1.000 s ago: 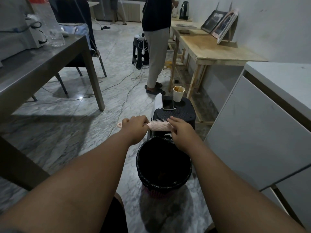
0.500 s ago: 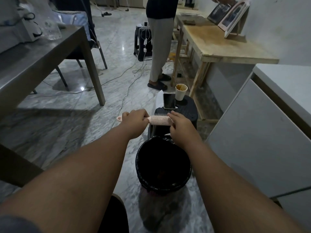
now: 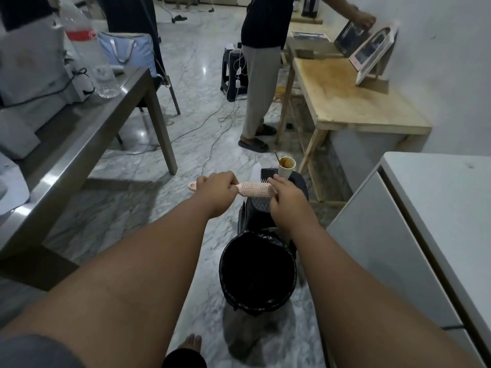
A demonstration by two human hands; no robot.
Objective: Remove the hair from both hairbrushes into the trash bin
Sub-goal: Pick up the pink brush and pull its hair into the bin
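Marble floor (image 3: 132, 208), stool (image 3: 259, 208) behind trash bin (image 3: 225, 274)

There is one brush (image 3: 255, 189), one bin (image 3: 257, 301), one cup (image 3: 286, 168), one bottle (image 3: 90, 62), two stools (image 3: 301, 187) (image 3: 231, 71) and two frames (image 3: 348, 38) (image 3: 372, 55) (one dark, one pale).

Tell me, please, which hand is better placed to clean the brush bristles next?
Right: the right hand holds the brush at its bristle end, while the left hand grips the handle, steadying it.
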